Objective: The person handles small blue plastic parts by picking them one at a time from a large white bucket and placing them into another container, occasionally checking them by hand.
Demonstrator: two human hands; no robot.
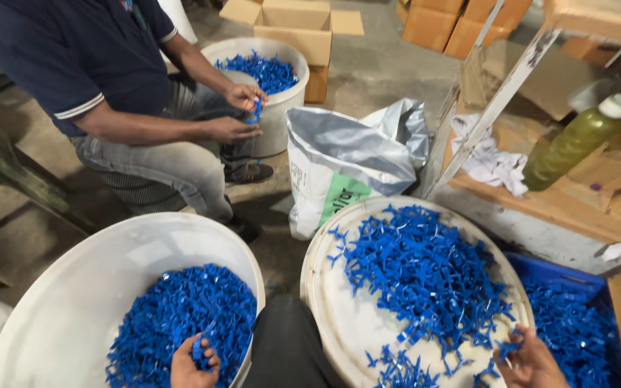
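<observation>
Left hand (194,363), fingers closed on blue plastic pieces (199,350), over white tub (73,302). Right hand (530,363) pinches blue piece (508,348) at tray's (339,316) 5 o'clock. Advisable: grip each piece firmly.

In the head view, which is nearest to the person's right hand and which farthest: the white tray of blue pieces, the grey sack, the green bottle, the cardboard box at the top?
From the right hand:
1. White tray, directly under the hand, which is at its near right edge.
2. Grey sack, beyond the tray, to the left.
3. Green bottle, up on the right, on the wooden shelf; close to the sack in rank, hard to call.
4. Cardboard box, far top, left of centre.
</observation>
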